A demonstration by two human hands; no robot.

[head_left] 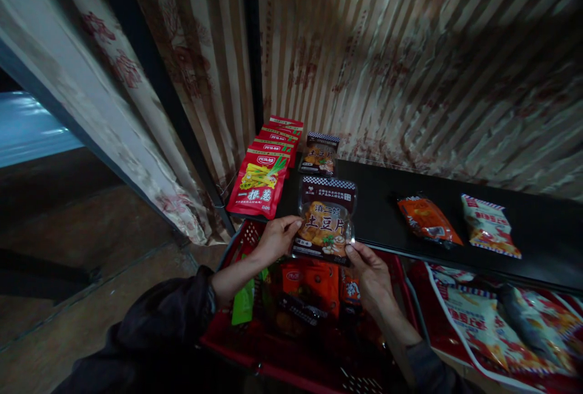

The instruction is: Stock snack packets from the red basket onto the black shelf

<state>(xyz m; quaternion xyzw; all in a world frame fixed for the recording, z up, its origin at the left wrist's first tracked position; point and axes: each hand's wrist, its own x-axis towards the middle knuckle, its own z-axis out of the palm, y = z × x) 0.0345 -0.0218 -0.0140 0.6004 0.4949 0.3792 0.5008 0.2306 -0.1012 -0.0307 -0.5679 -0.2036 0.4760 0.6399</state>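
Between my two hands is a dark brown snack packet (324, 218) with a checkered top edge and a picture of potato slices. My left hand (279, 239) pinches its left edge, and my right hand (371, 272) grips its lower right corner. The packet is held at the front edge of the black shelf (364, 193), above a red basket (246, 351). A similar brown packet (319, 154) lies behind it on the shelf. Left of that, several red snack packets (259, 181) overlap in a row.
Inside the basket are an orange packet (310, 281) and a green packet (243, 303). Farther right on the shelf lie an orange snack bag (428, 218) and a white-and-red chip bag (489, 224). Below, a red-and-white bag (469, 351) holds several chip bags. A dark post (173, 90) stands left.
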